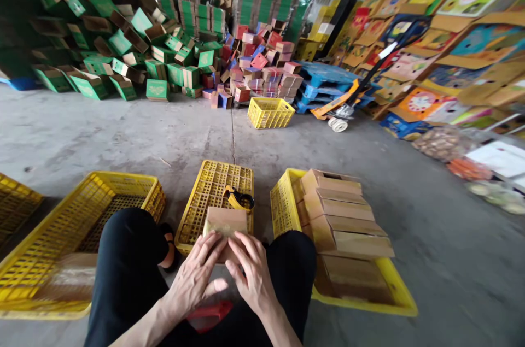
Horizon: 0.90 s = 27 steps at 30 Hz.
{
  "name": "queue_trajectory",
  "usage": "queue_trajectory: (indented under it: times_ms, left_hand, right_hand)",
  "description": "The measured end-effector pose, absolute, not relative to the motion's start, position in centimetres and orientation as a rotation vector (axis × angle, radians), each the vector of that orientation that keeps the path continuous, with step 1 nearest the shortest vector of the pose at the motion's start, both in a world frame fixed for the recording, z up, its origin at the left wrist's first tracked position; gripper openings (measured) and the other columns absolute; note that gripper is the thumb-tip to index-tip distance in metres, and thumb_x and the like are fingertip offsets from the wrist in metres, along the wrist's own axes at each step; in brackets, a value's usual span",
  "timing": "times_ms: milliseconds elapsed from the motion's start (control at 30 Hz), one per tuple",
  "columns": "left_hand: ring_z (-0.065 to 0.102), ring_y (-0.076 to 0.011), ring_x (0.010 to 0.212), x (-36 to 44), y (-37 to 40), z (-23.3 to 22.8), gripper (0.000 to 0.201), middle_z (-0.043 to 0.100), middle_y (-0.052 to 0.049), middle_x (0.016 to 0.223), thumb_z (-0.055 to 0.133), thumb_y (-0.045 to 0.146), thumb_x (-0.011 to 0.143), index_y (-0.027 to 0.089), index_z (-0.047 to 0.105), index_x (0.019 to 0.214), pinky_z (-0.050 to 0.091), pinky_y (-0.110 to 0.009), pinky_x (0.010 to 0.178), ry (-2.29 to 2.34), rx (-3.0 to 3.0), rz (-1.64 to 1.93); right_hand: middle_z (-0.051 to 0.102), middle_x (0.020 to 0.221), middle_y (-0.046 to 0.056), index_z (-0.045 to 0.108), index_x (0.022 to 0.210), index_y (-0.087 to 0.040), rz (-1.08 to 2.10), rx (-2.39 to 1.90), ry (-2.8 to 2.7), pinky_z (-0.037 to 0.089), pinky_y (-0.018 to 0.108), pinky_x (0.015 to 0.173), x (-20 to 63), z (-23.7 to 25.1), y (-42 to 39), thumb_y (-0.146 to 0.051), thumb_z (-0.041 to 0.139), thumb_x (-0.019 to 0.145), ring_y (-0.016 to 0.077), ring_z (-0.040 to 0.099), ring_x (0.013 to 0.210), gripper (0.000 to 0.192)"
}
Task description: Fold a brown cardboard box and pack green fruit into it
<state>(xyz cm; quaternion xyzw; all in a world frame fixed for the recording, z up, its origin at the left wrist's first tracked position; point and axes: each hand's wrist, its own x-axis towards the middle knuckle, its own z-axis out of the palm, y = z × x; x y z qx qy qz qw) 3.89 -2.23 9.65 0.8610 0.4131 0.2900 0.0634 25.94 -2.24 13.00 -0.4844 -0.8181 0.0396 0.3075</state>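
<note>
1. The left hand (196, 277) lies flat with its fingers spread on the near edge of a small flat brown cardboard box (225, 222), pressing on it rather than closed around it
2. The right hand (251, 270) rests beside the left hand, fingers loosely apart, fingertips on the same box; the two hands almost touch
3. The box sits on an upturned yellow plastic lattice crate (209, 188) directly in front of the person, between the knees in black trousers (127, 270)
4. A yellow-and-black tape dispenser (239, 199) lies on that crate just beyond the box
5. To the right, a yellow plastic crate (283, 199) holds a leaning stack of flattened brown cardboard blanks (344, 221)
6. To the left stands an open yellow plastic crate (82, 210) with a blurred pale object inside near its front
7. Farther off on the grey concrete floor (164, 134) are a heap of green cardboard cartons (123, 46), a pile of red and pink cartons (262, 63), another small yellow basket (270, 112) and blue plastic pallets (328, 82)
</note>
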Motion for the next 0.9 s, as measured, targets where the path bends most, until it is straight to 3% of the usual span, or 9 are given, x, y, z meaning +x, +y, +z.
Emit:
queue_trajectory:
  times_ms: [167, 300, 467, 667, 900]
  left_hand:
    - [0.047, -0.0365, 0.152, 3.7, -2.6, 8.9, 0.091, 0.054, -0.02, 0.16, 0.042, 0.075, 0.105, 0.018, 0.024, 0.173, 0.041, -0.053, 0.125, 1.26, 2.614, 0.868]
    - [0.047, -0.0376, 0.153, 3.8, -2.7, 8.4, 0.093, 0.053, -0.021, 0.16, 0.041, 0.077, 0.104, 0.017, 0.026, 0.172, 0.042, -0.053, 0.125, 1.297, 2.637, 0.859]
    - [0.049, -0.0366, 0.151, 3.9, -2.6, 8.3, 0.092, 0.056, -0.023, 0.156, 0.038, 0.072, 0.106, 0.015, 0.016, 0.174, 0.044, -0.053, 0.123, 1.302, 2.708, 0.969]
    - [0.051, -0.0332, 0.15, 4.2, -2.4, 8.7, 0.083, 0.058, -0.016, 0.157, 0.036, 0.071, 0.108, 0.019, 0.028, 0.172, 0.037, -0.052, 0.127, 1.371, 2.703, 0.838]
    - [0.053, -0.0325, 0.147, 4.2, -2.5, 8.9, 0.085, 0.061, -0.016, 0.152, 0.039, 0.073, 0.106, 0.017, 0.034, 0.17, 0.034, -0.051, 0.129, 1.382, 2.69, 0.843]
  right_hand:
    - [0.075, 0.133, 0.007, 0.07, 0.137, -0.026, 0.035, -1.275, -2.121, 0.051, 0.05, 0.116, 25.6, 12.5, -1.7, -0.028, 0.047, 0.113, 0.0242, 0.068, 0.122, 0.033]
    - [0.074, 0.133, 0.009, 0.067, 0.141, -0.023, 0.02, -1.303, -2.13, 0.055, 0.047, 0.108, 24.4, 13.6, -0.8, -0.03, 0.046, 0.113, 0.0259, 0.068, 0.12, 0.036]
    - [0.074, 0.132, 0.011, 0.066, 0.143, -0.021, 0.064, -1.316, -2.149, 0.056, 0.047, 0.106, 22.7, 14.7, 0.5, -0.03, 0.042, 0.114, 0.027, 0.068, 0.12, 0.039]
    - [0.074, 0.128, 0.011, 0.066, 0.143, -0.022, 0.045, -1.332, -2.072, 0.057, 0.044, 0.11, 23.9, 14.2, 0.5, -0.025, 0.042, 0.113, 0.0258, 0.07, 0.121, 0.038]
    - [0.074, 0.127, 0.012, 0.068, 0.14, -0.021, 0.045, -1.395, -1.988, 0.06, 0.042, 0.107, 25.8, 13.5, 0.0, -0.023, 0.04, 0.114, 0.0254, 0.071, 0.12, 0.039]
